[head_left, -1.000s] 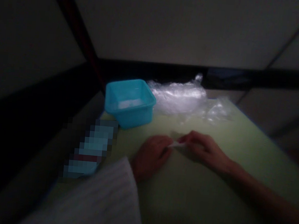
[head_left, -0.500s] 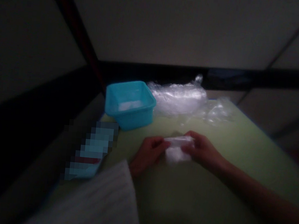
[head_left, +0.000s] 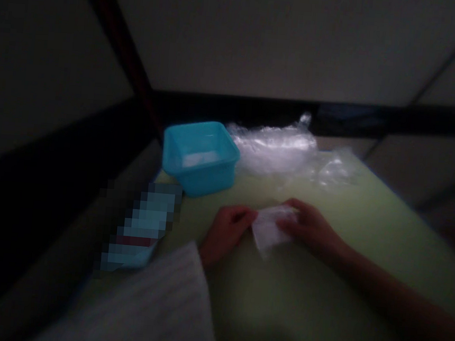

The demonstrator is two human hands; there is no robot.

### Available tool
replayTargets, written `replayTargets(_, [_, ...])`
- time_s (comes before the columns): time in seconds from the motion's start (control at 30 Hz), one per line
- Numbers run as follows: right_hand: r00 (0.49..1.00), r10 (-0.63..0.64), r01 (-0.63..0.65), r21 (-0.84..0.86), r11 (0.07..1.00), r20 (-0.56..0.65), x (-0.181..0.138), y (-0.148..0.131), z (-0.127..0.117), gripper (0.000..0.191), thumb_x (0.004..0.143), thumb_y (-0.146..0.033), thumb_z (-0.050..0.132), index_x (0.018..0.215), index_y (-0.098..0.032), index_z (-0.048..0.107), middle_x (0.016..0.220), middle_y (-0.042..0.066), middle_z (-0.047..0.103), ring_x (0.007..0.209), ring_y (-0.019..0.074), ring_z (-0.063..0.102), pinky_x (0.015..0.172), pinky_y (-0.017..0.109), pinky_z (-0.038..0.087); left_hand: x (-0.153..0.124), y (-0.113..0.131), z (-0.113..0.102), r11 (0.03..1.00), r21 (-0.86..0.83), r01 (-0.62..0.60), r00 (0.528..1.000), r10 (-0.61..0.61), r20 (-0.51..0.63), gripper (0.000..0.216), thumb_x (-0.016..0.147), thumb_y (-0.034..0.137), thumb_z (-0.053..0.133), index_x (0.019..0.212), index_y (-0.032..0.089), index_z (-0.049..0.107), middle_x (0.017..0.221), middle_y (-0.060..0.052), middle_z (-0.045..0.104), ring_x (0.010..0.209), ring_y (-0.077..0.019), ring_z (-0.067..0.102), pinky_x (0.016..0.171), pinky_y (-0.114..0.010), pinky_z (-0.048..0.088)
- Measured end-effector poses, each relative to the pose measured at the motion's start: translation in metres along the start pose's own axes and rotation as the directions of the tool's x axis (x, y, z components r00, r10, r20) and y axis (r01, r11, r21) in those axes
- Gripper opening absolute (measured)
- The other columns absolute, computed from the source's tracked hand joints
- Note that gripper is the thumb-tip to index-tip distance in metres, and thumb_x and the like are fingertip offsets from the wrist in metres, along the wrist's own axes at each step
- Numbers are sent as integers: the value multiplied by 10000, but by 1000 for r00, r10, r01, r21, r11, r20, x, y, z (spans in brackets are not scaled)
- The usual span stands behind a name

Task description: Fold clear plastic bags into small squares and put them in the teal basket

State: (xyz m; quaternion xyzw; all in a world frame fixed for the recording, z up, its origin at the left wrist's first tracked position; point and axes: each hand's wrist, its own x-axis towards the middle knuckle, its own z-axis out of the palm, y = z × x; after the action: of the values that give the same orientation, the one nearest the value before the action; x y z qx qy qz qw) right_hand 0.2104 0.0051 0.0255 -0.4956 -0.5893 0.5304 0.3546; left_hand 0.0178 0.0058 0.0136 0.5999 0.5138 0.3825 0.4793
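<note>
A small clear plastic bag (head_left: 269, 228) hangs between my two hands, just above a pale green table (head_left: 320, 295). My left hand (head_left: 226, 231), coming out of a white sleeve, pinches the bag's left edge. At the bag's right edge my right hand (head_left: 310, 228) pinches it as well. The scene is dim and slightly blurred. I cannot tell whether anything lies inside the bag.
A turquoise plastic tub (head_left: 200, 155) with something white in it stands at the back left of the table. A heap of crumpled clear plastic bags (head_left: 288, 152) lies behind my hands. A blurred-out flat object (head_left: 142, 229) sits at the left edge.
A second ago only a thin sliver showed between my fingers. The bag has since been spread out and now hangs open as a flat sheet between both hands.
</note>
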Motion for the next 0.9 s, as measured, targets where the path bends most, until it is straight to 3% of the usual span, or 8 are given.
replayTargets(0.13, [1000,14,-14,-13,1000,-14,0,0,0,285,648,-316,676,829,-158,521,620,-26,577,541,115,540,477,214,404,0,-1,1,983,112,-143,988,149,-46,289,792,339,498,642,136,638,527,25,573,384,-65,404,391,-185,330])
replayTargets(0.3, [997,47,-48,-18,999,-58,4,4,-1,296,626,-321,680,829,-171,525,618,-24,597,533,132,559,489,231,425,2,-1,-8,929,262,-262,930,316,-189,296,826,280,461,592,151,586,563,2,589,500,-108,519,481,-207,421])
replayTargets(0.43, [999,22,-21,15,1000,-33,7,9,-2,291,659,-331,673,849,-170,522,653,-11,618,569,144,587,519,243,446,10,3,-33,812,481,-330,772,525,-357,126,795,255,540,812,171,633,928,-68,630,917,-214,567,824,-362,450])
replayTargets(0.5, [1000,6,-6,56,998,3,8,13,-2,304,675,-348,676,862,-170,516,663,-12,614,574,141,584,523,247,449,15,4,-48,661,693,-287,678,652,-340,240,787,226,574,1020,181,612,1138,-103,584,1121,-271,479,994,-467,314])
replayTargets(0.57, [1000,4,-6,81,997,31,10,18,-3,322,682,-364,688,872,-172,513,660,-17,603,570,137,576,520,246,444,20,3,-59,476,863,-171,648,714,-266,374,796,212,581,1165,163,540,1219,-137,546,1192,-310,422,1046,-549,189])
replayTargets(0.63, [999,6,-10,95,995,44,11,22,-4,328,684,-380,699,861,-174,515,655,-19,591,560,132,568,511,242,433,24,1,-66,357,931,-73,664,714,-222,378,803,210,580,1172,150,530,1156,-141,581,1151,-321,452,1048,-592,130])
replayTargets(0.73, [998,0,-8,120,993,65,12,26,-6,330,671,-408,715,796,-174,518,640,-18,570,561,135,564,507,241,418,28,-5,-70,336,941,-39,666,711,-227,218,816,208,561,1029,177,595,962,-86,639,999,-284,528,1037,-574,173])
replayTargets(0.9, [999,0,-8,170,985,45,13,24,-10,342,613,-392,769,734,-174,535,621,-14,554,562,130,541,516,241,415,23,-3,-69,347,933,-98,536,808,-244,52,824,197,564,849,200,610,794,-20,643,844,-223,547,960,-464,280])
